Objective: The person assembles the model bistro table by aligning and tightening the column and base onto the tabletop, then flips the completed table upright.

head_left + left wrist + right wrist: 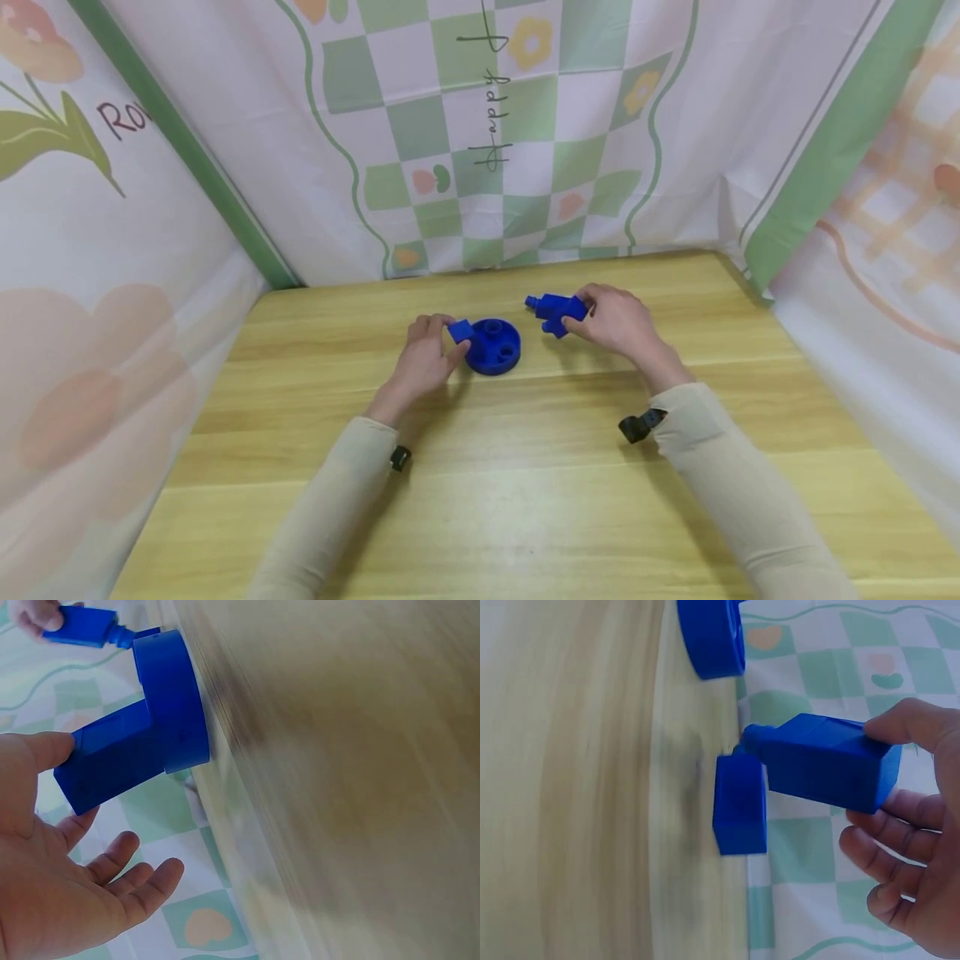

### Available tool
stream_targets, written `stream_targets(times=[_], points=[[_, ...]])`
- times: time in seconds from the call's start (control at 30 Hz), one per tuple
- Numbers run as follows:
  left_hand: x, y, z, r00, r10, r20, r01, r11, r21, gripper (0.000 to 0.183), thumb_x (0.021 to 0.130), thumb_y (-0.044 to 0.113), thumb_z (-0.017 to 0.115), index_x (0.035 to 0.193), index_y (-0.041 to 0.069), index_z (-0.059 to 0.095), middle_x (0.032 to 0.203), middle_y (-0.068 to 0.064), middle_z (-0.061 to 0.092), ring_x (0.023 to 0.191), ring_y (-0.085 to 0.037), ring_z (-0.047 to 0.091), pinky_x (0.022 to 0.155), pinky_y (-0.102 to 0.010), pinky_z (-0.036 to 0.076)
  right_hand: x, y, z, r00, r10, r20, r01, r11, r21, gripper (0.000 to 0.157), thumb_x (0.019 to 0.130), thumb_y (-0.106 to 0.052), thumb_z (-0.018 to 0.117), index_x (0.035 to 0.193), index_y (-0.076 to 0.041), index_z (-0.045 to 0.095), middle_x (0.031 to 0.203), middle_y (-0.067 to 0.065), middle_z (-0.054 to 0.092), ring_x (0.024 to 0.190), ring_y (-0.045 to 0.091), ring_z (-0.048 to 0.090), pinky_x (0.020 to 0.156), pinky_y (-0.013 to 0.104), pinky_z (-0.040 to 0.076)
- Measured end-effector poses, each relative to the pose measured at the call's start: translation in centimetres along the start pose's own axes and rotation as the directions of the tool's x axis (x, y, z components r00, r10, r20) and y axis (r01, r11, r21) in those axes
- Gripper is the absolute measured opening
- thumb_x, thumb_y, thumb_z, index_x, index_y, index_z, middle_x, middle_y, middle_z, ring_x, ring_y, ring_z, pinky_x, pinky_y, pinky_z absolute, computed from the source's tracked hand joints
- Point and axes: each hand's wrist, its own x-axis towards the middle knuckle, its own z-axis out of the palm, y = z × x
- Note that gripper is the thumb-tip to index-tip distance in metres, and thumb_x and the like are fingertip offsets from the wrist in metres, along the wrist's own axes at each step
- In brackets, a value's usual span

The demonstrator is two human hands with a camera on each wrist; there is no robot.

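My left hand (pixel 422 357) pinches a rectangular blue block (pixel 109 754) between thumb and index finger, the other fingers spread loosely. That block stands up from a round blue base (pixel 492 367), its lower end at the base's rim. Two round sockets show inside the base in the head view. To the right, my right hand (pixel 621 323) grips a second blue block (pixel 829 761) by its wide end, above the table. A narrower stepped peg (pixel 759 737) on that block points toward the base. A third blue block (pixel 740 806) lies on the table just behind it.
The wooden table (pixel 480 500) extends toward me in front of both hands. Patterned cloth (pixel 465 125) hangs along its back edge, with more cloth at the left and right sides. A small dark camera (pixel 637 427) is strapped at the right wrist.
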Motion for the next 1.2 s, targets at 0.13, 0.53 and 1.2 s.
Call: stream_targets(times=[0.13,0.53,1.2], points=[[0.1,-0.1,0.0,1.000,-0.006,0.001,0.006,1.000,-0.001,0.052,0.101,0.046,0.054,0.138,0.010,0.045,0.138,-0.019,0.044,0.129,-0.034,0.043,0.107,-0.046,0.046,0.2,-1.1,0.1,1.000,-0.018,-0.020,0.019,0.999,0.049,0.056,0.089,-0.049,0.067,0.127,-0.008,0.062,0.109,0.012,0.068,0.097,0.028,0.062,0.083,0.046,0.050],[0.1,0.0,-0.1,1.000,-0.023,0.013,0.023,1.000,-0.001,0.053,0.100,0.048,0.054,0.138,0.011,0.046,0.139,-0.019,0.044,0.129,-0.033,0.043,0.107,-0.046,0.047,0.1,-4.3,1.1,0.996,-0.090,-0.028,0.093,0.991,0.100,0.052,0.089,-0.048,0.068,0.124,-0.010,0.064,0.102,0.008,0.068,0.093,0.026,0.063,0.083,0.044,0.050],[0.2,0.0,-0.2,1.000,-0.018,0.009,0.018,1.000,0.014,0.053,0.100,0.047,0.055,0.137,0.011,0.047,0.139,-0.020,0.044,0.128,-0.035,0.044,0.107,-0.049,0.046,0.5,-7.3,2.7,0.989,-0.146,0.014,0.146,0.989,-0.008,0.050,0.087,-0.050,0.070,0.122,-0.014,0.066,0.106,0.007,0.070,0.095,0.026,0.067,0.080,0.043,0.056]])
